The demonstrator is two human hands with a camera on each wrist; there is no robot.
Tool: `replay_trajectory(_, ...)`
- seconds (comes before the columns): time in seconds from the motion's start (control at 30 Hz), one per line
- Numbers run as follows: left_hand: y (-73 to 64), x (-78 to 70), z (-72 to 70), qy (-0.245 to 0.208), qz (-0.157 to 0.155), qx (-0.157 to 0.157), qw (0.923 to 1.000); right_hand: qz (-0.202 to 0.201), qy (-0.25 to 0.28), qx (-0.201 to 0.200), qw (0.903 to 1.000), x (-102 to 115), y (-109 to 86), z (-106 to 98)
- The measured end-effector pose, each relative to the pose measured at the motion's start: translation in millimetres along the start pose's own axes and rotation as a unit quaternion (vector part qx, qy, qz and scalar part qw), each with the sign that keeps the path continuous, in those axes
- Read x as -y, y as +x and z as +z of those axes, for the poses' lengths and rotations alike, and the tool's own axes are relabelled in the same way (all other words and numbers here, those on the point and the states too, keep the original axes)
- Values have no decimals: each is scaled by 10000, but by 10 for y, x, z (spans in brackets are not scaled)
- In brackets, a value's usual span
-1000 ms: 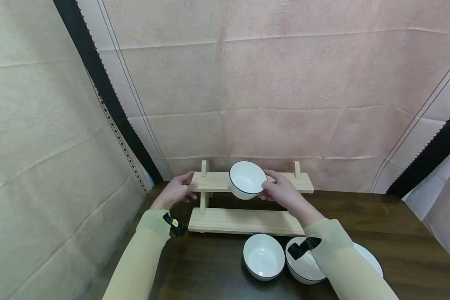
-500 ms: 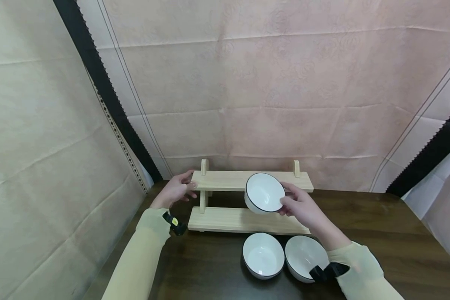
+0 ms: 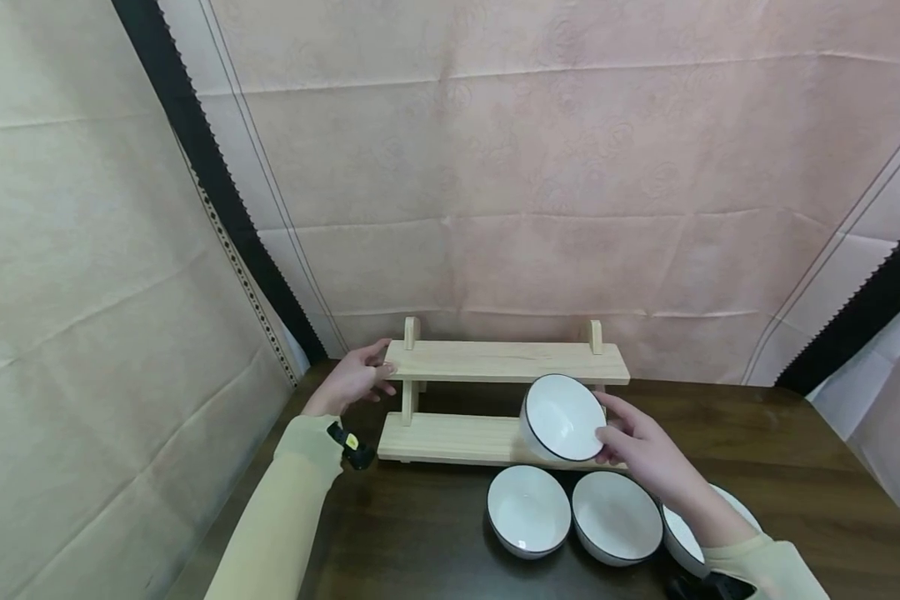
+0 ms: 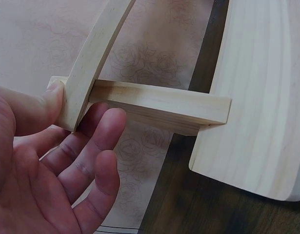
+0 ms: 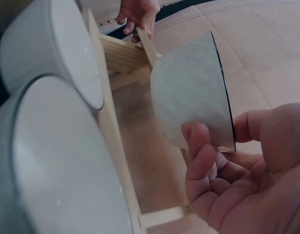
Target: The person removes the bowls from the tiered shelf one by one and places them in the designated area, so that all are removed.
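Note:
My left hand holds the left end of a two-tier wooden rack's upper shelf. In the left wrist view the thumb presses on the board and the fingers lie beneath it. With my right hand I pinch a white bowl by its right rim. That bowl has a thin dark rim and tilts toward me in front of the rack's lower shelf. From the right wrist view, the thumb is at the rim and the fingers are against the outer wall.
Two matching bowls, the left one and the middle one, stand on the dark wooden table before the rack. Another bowl and a white rounded piece are partly hidden by my right arm. A pale cloth hangs behind.
My right hand has moved the held bowl from in front of the upper shelf down and right to the lower shelf's height. The left hand has kept its place on the rack.

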State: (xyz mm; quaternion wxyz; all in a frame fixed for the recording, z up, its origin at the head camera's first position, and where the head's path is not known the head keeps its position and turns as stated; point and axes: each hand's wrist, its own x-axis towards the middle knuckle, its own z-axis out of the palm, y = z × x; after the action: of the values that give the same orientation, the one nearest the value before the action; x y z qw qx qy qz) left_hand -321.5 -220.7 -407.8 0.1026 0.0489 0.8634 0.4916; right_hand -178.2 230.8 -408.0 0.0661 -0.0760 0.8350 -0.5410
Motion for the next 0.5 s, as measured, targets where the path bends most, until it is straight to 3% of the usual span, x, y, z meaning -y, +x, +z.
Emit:
replay_trajectory(0.3, -7, -21, -4, 3, -39, 10, 10000, 90, -9, -174, 9998, -177, -207, -188)
replay_trajectory(0.5, 3, -16, -4, 4, -49, 40, 10000, 124, -308, -454, 9984, -349, -359, -378)
